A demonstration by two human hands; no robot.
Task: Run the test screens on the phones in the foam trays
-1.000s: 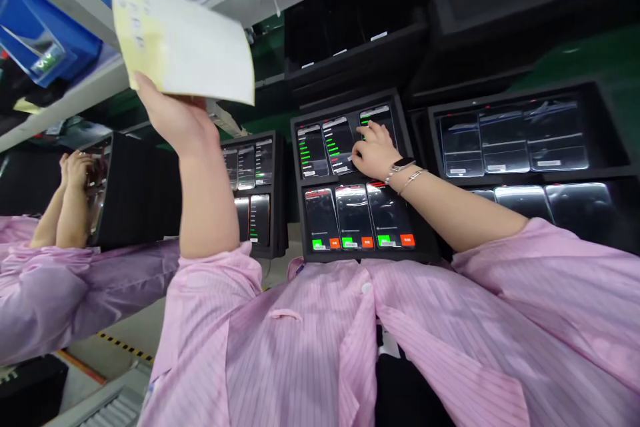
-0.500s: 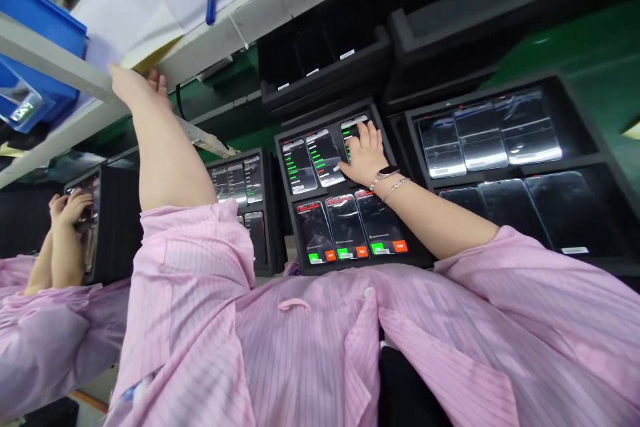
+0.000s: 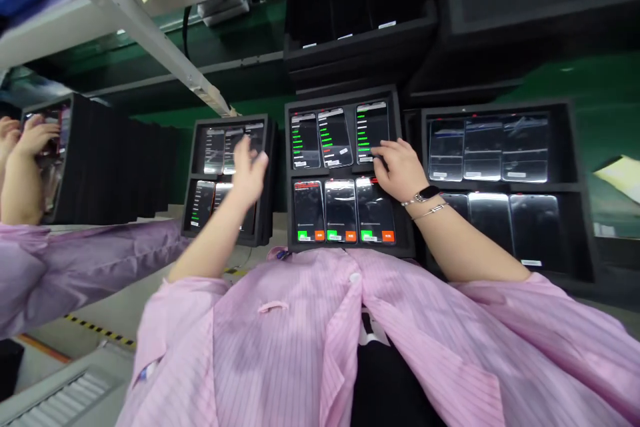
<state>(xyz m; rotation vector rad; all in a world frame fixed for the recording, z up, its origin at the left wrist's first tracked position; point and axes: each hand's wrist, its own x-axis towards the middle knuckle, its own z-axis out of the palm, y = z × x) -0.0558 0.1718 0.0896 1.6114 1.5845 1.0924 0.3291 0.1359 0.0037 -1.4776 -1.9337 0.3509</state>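
- Head view: black foam tray (image 3: 345, 95) holds its upper right phone (image 3: 373, 123), which seems light, slippery and fragile; better take by the edges.
- Right hand (image 3: 397, 170) lies open near phone's lower edge, not gripping.
- Left hand (image 3: 249, 173) is open, left of tray, holding nothing.

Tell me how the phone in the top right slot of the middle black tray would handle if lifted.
The phone looks stiff and flat, so it probably won't flex or roll. Its glossy glass face is likely slippery and fragile.
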